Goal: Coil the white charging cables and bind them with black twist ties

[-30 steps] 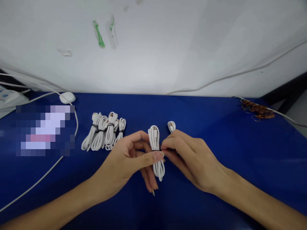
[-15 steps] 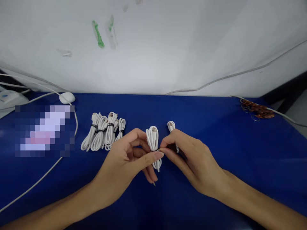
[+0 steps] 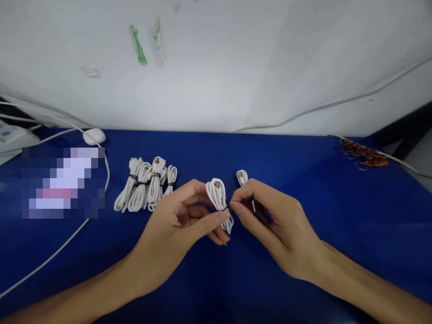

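A coiled white cable bundle (image 3: 218, 195) is held above the blue table (image 3: 303, 189) in my left hand (image 3: 182, 229), thumb and fingers closed round its middle. My right hand (image 3: 273, 220) pinches the thin black tie at the bundle's waist, fingertips pressed together. Just behind my right hand another white cable coil (image 3: 241, 177) lies on the table, partly hidden by my fingers. To the left, several tied white cable bundles (image 3: 146, 189) lie side by side.
A white mouse (image 3: 94, 136) and loose white cords (image 3: 67, 238) sit at the far left beside a blurred patch. A heap of brown rings or ties (image 3: 362, 155) lies at the far right. A white wall rises behind the table.
The bundle has tilted, its lower end swinging right, and sits slightly lower in my left hand. My right hand has shifted a little to the right, still pinching at the tie.
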Tool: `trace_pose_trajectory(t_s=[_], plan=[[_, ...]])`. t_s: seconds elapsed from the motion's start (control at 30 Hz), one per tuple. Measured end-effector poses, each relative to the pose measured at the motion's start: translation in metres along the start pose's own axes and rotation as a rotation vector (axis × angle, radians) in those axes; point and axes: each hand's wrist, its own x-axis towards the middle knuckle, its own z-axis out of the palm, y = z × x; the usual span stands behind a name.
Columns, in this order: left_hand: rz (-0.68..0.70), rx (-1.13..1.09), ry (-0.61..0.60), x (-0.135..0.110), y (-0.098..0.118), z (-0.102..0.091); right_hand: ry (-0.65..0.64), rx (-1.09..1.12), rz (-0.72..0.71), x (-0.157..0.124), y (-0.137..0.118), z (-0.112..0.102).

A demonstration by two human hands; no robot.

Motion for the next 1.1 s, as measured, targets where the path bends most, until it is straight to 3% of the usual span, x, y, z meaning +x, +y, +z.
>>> trace_pose_trajectory(t_s=[0.33, 0.53, 0.7, 0.87, 1.1], plan=[[0.090, 0.115, 0.081, -0.003, -0.002, -0.001, -0.071, 0.176, 0.252, -0.002, -0.004, -0.001], [0.051, 0.041, 0.076, -0.001, 0.001, 0.000, -0.050, 0.249, 0.278, -0.002, 0.000, 0.001], [0.036, -0.030, 0.051, 0.002, 0.003, -0.001, -0.019, 0.182, 0.198, -0.003, 0.001, 0.002], [0.026, -0.077, 0.021, 0.005, 0.002, -0.003, 0.024, 0.013, -0.013, -0.006, 0.004, 0.002], [-0.012, -0.139, -0.038, 0.006, 0.002, -0.005, 0.057, -0.225, -0.200, -0.004, 0.011, 0.002]])
